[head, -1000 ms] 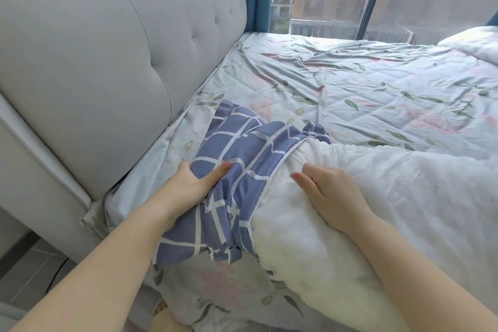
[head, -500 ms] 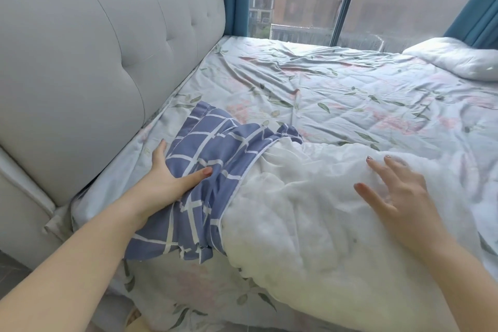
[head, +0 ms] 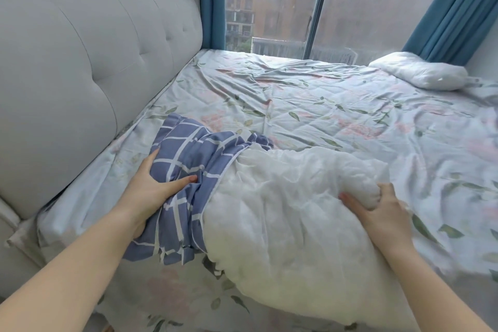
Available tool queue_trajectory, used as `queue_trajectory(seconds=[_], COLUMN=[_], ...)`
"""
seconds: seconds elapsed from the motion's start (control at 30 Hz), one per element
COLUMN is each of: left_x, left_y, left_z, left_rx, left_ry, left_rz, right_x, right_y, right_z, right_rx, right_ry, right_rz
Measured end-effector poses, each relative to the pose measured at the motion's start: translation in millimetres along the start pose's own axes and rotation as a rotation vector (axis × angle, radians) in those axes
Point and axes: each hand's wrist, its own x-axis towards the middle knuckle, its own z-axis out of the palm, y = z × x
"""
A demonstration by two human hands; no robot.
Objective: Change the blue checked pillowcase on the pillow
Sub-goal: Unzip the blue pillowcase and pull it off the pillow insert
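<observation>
Right hand [head: 382,213] farther along floral bed [head: 323,105]

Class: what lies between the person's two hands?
Head view: bunched blue checked pillowcase gripped by the left hand, then bare white pillow up to the right hand.

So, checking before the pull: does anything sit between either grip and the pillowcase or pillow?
Nothing visible. The left-hand grip holds the bunched blue checked pillowcase; the right-hand grip holds a corner of the bare white pillow. Both touch directly.

L hand [head: 151,191] gripping, thumb out | R hand [head: 377,210] fingers curled, gripping (arms fwd)
</observation>
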Motion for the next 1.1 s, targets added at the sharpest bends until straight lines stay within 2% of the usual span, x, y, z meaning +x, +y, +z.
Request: queue_trajectory(seconds=[0.17,0.27,0.4,0.5,0.6,0.7,0.83,0.97,1.03,1.1], left_x=[2.7,8.7,17.5,19.9,16.0,14.2,7.1,-17.3,-30.2,-40.8], left_y=[12.3,24.5,28.6,26.0,8.2,-5.6,-9.6,-21.2,-23.1,-23.2], left_z=[5.2,6.9,24.3,51.2,76.9,82.2,70.3,63.6,63.8,64.3], left_rx=[-0.129,-0.142,-0.230,-0.282,-0.321,-0.291,-0.229,-0.188,-0.239,-0.214], left_ry=[0.125,0.229,0.296,0.237,0.099,0.067,0.006,-0.015,-0.054,-0.167], left_rz=[0.140,0.245,0.296,0.211,0.020,-0.102,-0.159,-0.330,-0.379,-0.346], right_x=[16.4,48.3,110.7,156.9,184.3,161.6,68.1,-12.5,-25.1,-31.9], right_y=[-30.9,-64.4,-112.8,-134.1,-130.5,-112.8,-86.2,-63.1,-72.5,-82.0], right_z=[-11.3,-31.4,-50.7,-49.2,-26.4,15.0,59.7,75.4,64.8,52.6], right_rx=[0.114,0.107,0.042,-0.049,-0.210,-0.222,0.088,0.235,0.375,0.529], right_ry=[0.106,0.143,0.174,0.209,0.018,-0.191,-0.346,-0.286,-0.281,-0.271], right_rz=[-0.105,-0.185,-0.285,-0.353,-0.272,-0.217,-0.125,-0.109,-0.023,0.108])
